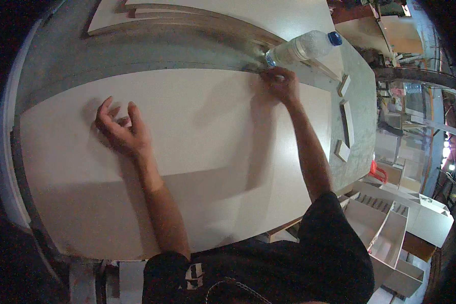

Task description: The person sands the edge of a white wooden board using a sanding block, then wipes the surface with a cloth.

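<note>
A large white board [202,137] lies flat in front of me, its far edge bowed by the lens. Over its left part is my left hand [120,129], palm turned up, its fingers apart and loosely bent around nothing. My right hand [281,85] is at the board's far edge, toward the right, with fingers curled closed. Whatever those fingers may hold is hidden or too small to name. Just beyond the right hand, a clear plastic bottle [301,46] with a blue cap lies on its side.
The board rests on a grey-green worktable [152,48]. Stacked white panels [223,12] lie along its far side. Several small white strips, one being a long piece [347,123], are at the right. White cabinet boxes [375,223] stand beyond the table's near right corner.
</note>
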Demonstrator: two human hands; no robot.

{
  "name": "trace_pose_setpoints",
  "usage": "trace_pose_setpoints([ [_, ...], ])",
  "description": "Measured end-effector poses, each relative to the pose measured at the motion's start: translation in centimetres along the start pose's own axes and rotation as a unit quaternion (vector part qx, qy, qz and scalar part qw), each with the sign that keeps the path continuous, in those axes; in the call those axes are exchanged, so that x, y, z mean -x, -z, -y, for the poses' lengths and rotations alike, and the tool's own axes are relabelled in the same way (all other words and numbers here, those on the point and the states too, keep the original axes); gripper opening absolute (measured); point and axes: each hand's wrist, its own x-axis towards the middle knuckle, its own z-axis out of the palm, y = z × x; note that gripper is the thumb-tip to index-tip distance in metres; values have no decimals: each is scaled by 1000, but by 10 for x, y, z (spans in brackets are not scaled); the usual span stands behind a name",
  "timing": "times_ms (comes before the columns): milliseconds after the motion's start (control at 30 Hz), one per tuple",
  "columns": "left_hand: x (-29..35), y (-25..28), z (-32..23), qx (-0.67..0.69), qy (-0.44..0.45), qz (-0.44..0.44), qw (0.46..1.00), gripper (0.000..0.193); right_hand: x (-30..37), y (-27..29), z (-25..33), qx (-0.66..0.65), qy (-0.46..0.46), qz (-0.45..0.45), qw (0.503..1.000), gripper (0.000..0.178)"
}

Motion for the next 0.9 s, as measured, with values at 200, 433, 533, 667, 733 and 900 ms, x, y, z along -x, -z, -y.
trace_pose_setpoints([
  [200, 1, -10, -13, -16, -26, 32, 999, 45, -16, 26, -29, 106, 37, 4, 994, 17],
  [433, 0, -7, 5, 15, -23, 5, 1000, 44, -21, 54, -52, 90, 17, 47, 995, 22],
  [533, 4, -19, -6, -12, -64, 20, 998, 43, -22, 43, -60, 21, 21, 28, 999, 10],
  [667, -7, -1, -5, -25, -27, 21, 999, 42, -14, -3, 0, 120, 23, 37, 992, 15],
  [733, -6, -3, -1, 3, -15, 17, 1000, 42, -15, 25, -24, 93, -21, 40, 995, 18],
  [900, -4, -13, -1, 22, -23, 6, 999, 41, -25, 78, -68, 89, 101, 45, 990, 17],
])
